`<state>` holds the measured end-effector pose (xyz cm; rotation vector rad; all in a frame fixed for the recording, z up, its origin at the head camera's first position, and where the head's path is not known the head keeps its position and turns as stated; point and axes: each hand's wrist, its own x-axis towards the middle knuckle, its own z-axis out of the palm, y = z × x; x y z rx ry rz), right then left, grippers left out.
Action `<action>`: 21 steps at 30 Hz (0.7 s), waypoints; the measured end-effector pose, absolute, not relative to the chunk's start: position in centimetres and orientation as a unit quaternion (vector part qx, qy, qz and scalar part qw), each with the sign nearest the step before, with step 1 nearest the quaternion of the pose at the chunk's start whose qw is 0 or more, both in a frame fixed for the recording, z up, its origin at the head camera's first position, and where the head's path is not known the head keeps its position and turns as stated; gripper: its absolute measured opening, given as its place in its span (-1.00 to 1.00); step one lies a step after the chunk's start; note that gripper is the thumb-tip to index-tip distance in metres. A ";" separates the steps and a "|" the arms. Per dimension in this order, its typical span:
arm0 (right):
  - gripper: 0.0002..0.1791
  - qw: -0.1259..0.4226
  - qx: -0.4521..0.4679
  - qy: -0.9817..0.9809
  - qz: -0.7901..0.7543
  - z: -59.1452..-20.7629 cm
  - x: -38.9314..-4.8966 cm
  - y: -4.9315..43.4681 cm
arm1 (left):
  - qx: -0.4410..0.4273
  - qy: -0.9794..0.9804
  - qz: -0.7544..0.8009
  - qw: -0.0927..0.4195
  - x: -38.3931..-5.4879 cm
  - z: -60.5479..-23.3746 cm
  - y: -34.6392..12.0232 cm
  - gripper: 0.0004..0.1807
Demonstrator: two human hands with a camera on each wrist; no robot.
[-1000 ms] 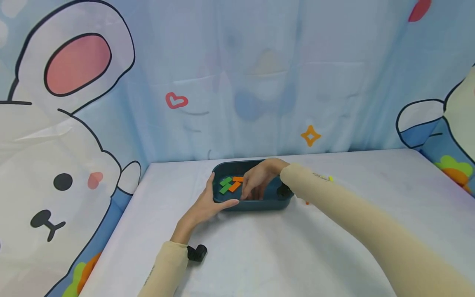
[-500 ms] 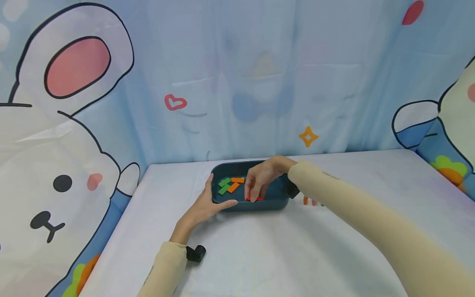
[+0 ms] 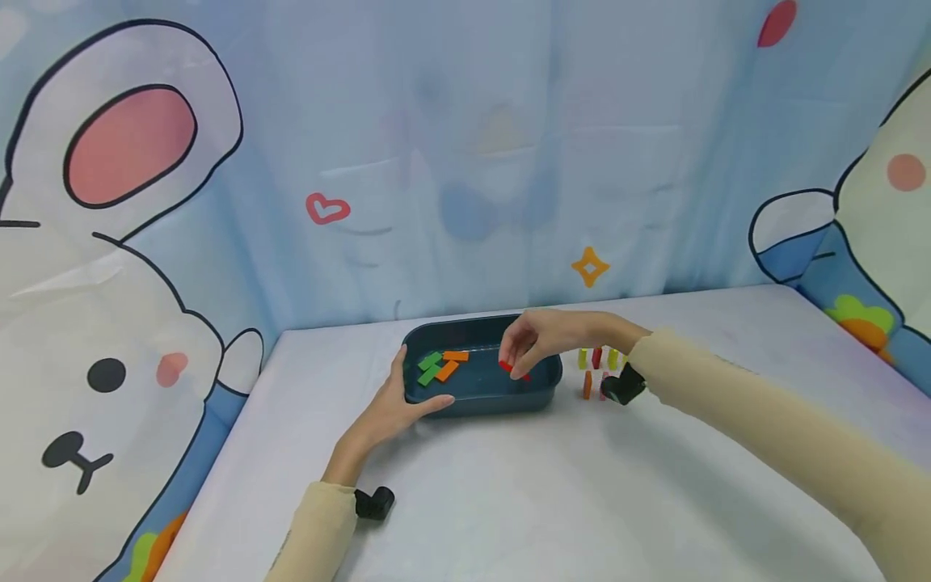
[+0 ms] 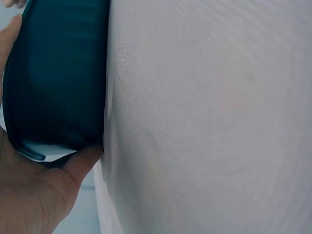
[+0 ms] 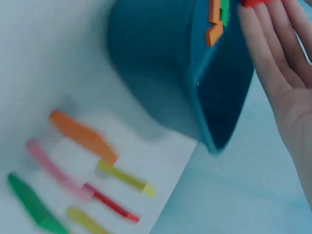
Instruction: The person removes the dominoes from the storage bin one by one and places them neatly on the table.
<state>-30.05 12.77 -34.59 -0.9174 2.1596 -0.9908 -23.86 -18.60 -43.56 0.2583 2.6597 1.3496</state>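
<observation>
A dark teal plastic bin [image 3: 465, 406] stands on the white table. My left hand [image 3: 389, 408] holds its left end, thumb along the near side and fingers at the end wall; the left wrist view shows this hand [image 4: 36, 190] against the bin [image 4: 56, 78]. Over the bin's right part, my right hand [image 3: 541, 335] pinches a red domino [image 3: 505, 366] between thumb and fingertips. In the right wrist view the red domino [image 5: 253, 2] shows only at the top edge. Green dominoes [image 3: 427, 375] and orange dominoes [image 3: 447, 371] lie flat in the bin's left half.
Right of the bin, several dominoes stand upright in rows: orange [image 5: 83, 134], pink [image 5: 56, 168], green [image 5: 34, 202], yellow [image 5: 126, 178] and red [image 5: 112, 202]. My right wrist partly hides them in the head view. A printed curtain [image 3: 436, 162] hangs behind the table.
My right hand has come up from the bin floor and moved right, with the red domino in its fingers. More standing dominoes show. The left hand keeps its hold on the bin.
</observation>
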 end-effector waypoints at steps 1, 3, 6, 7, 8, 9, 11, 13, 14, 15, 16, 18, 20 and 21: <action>-0.76 0.276 -0.341 0.812 -0.386 -34.5 -29.8 13.5 | 0.085 0.887 0.448 0.074 -23.8 -43.5 -18.6 0.45; -0.73 0.246 -0.330 0.813 -0.412 -34.3 -29.2 15.1 | 0.084 0.888 0.445 0.075 -23.7 -43.5 -18.7 0.45; -0.66 0.194 -0.309 0.822 -0.438 -34.1 -28.3 17.4 | 0.083 0.891 0.441 0.074 -23.6 -43.4 -18.7 0.44; -0.64 0.173 -0.301 0.826 -0.444 -34.1 -28.0 18.2 | 0.084 0.891 0.441 0.073 -23.6 -43.4 -18.7 0.44; -0.63 0.153 -0.291 0.829 -0.453 -34.1 -27.7 19.0 | 0.084 0.891 0.440 0.072 -23.5 -43.4 -18.7 0.44; -0.61 0.130 -0.280 0.832 -0.460 -34.2 -27.4 19.8 | 0.083 0.891 0.440 0.073 -23.5 -43.3 -18.7 0.44; -0.60 0.087 -0.257 0.837 -0.475 -34.4 -26.8 21.5 | 0.085 0.891 0.440 0.074 -23.5 -43.4 -18.7 0.43; -0.61 0.055 -0.233 0.839 -0.489 -34.8 -26.2 23.0 | 0.085 0.890 0.441 0.076 -23.5 -43.4 -18.7 0.44; -0.61 0.044 -0.222 0.840 -0.494 -35.1 -25.9 23.8 | 0.085 0.890 0.441 0.077 -23.5 -43.4 -18.6 0.44; -0.61 0.034 -0.211 0.843 -0.494 -35.4 -25.5 24.5 | 0.085 0.890 0.441 0.079 -23.5 -43.4 -18.6 0.44; -0.61 0.027 -0.203 0.844 -0.496 -35.7 -25.2 25.2 | 0.086 0.890 0.440 0.079 -23.5 -43.4 -18.6 0.44; -0.61 0.014 -0.192 0.849 -0.492 -36.6 -24.6 26.4 | 0.085 0.891 0.439 0.080 -23.5 -43.4 -18.5 0.44; -0.62 0.002 -0.183 0.855 -0.485 -37.5 -23.9 27.5 | 0.085 0.891 0.438 0.080 -23.5 -43.4 -18.4 0.44; -0.63 -0.001 -0.179 0.858 -0.482 -38.0 -23.6 28.0 | 0.085 0.891 0.438 0.081 -23.5 -43.4 -18.4 0.44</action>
